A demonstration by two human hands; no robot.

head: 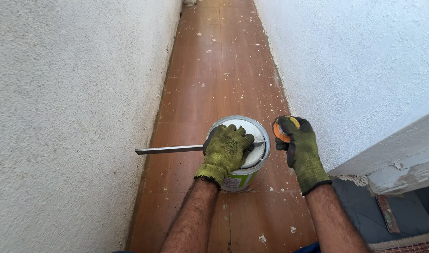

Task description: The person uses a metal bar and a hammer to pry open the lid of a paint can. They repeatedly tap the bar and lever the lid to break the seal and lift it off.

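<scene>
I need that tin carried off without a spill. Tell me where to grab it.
Take the paint tin round its bare lower wall, from the near side, both hands low. It stands upright on the tiled floor, lid on top, a flat metal bar across the rim; no handle shows.

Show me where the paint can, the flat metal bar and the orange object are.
paint can (240, 180): head view, on its side wall below the lid.
flat metal bar (170, 149): head view, on its bare shaft.
orange object (281, 133): head view, on its orange edge.
</scene>
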